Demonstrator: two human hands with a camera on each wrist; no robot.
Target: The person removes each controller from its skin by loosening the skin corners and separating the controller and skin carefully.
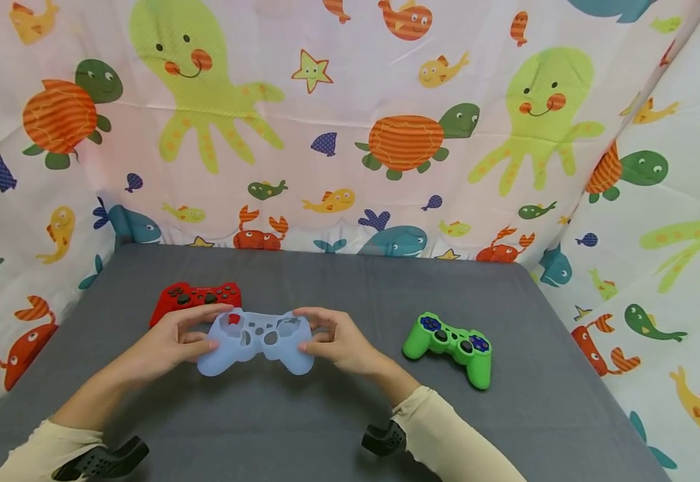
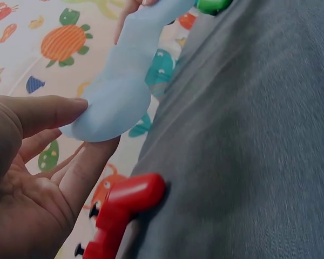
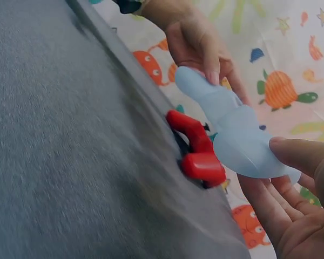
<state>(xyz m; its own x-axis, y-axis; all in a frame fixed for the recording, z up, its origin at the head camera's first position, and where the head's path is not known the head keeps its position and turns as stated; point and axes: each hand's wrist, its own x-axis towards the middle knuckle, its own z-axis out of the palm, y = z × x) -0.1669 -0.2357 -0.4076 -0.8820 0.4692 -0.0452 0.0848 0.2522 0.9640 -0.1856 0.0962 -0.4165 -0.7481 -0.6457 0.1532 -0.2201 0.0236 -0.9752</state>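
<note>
A pale blue, hollow controller cover (image 1: 294, 356) with cut-out holes is held up above the grey cloth in the head view. My left hand (image 1: 172, 335) pinches its left end between thumb and fingers. At the opposite end my right hand (image 1: 345, 343) grips it the same way. The left wrist view shows the cover's smooth rounded grip (image 2: 116, 108) under my left thumb; the right wrist view shows its other grip (image 3: 245, 148) by my right thumb. Behind my left hand lies a red game controller (image 1: 172, 301), partly hidden by the hand and cover.
A green game controller (image 1: 446, 341) with blue button areas lies on the grey cloth (image 1: 326, 428), right of my right hand. A curtain (image 1: 338, 167) printed with sea animals rises behind the table and along both sides.
</note>
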